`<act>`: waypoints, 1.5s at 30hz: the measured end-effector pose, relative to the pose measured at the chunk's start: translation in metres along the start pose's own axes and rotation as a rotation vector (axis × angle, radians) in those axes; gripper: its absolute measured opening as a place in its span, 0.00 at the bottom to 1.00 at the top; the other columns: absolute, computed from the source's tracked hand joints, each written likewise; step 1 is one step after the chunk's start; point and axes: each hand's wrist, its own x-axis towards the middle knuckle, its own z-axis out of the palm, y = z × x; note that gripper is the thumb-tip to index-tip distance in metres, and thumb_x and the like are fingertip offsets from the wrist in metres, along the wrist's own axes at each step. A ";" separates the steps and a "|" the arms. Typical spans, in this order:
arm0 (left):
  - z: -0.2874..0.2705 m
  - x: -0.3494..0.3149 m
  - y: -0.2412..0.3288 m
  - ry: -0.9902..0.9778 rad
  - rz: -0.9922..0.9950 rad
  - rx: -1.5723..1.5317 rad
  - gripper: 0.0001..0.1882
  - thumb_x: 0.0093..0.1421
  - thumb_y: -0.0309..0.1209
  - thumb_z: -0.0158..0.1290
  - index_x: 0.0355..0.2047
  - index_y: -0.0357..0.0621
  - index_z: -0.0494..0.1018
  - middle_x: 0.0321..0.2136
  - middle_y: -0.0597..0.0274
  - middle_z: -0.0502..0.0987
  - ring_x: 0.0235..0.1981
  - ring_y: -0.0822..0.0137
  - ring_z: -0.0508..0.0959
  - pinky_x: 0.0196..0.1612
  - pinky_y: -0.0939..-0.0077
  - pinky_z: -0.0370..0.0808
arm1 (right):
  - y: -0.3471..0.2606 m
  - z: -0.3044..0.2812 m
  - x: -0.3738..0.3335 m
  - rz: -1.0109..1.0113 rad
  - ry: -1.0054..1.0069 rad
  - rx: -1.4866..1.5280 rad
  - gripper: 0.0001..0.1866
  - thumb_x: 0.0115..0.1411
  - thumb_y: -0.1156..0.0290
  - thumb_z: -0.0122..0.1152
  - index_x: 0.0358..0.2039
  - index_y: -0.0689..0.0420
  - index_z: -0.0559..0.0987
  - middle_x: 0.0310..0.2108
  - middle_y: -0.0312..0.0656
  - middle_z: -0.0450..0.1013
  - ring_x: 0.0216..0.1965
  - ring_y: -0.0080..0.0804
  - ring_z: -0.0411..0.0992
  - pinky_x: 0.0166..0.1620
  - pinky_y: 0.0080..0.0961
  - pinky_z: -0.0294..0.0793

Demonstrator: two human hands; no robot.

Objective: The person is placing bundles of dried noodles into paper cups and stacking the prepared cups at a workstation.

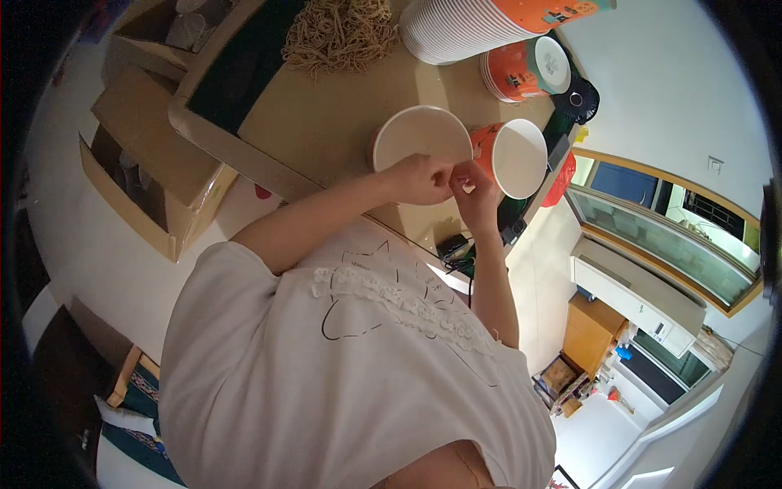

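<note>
My left hand (417, 179) and my right hand (476, 186) meet in front of two white-lined paper buckets on the table. Both have their fingers curled into a pinch, tips close together. Whatever lies between the fingertips is too small to make out. Behind my left hand is the wider paper bucket (419, 134), its mouth facing me and its lower part covered by the hand. Just beyond my right hand, the other paper bucket (523, 156), orange outside, also shows its open mouth.
Farther back on the brown table (326, 122) lie a tangle of tan cords (342, 37), a long stack of paper buckets (464, 28) and a shorter stack (513, 73). A black fan (577, 99) stands at the right edge. Opened cardboard boxes (155, 155) sit at the left.
</note>
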 end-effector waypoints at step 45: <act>-0.005 0.007 -0.011 -0.230 -0.291 -0.655 0.04 0.51 0.21 0.53 0.28 0.32 0.76 0.20 0.63 0.74 0.18 0.78 0.70 0.19 0.85 0.66 | -0.001 0.025 -0.043 0.123 0.281 0.292 0.12 0.56 0.80 0.54 0.41 0.59 0.78 0.33 0.41 0.71 0.33 0.27 0.69 0.36 0.19 0.69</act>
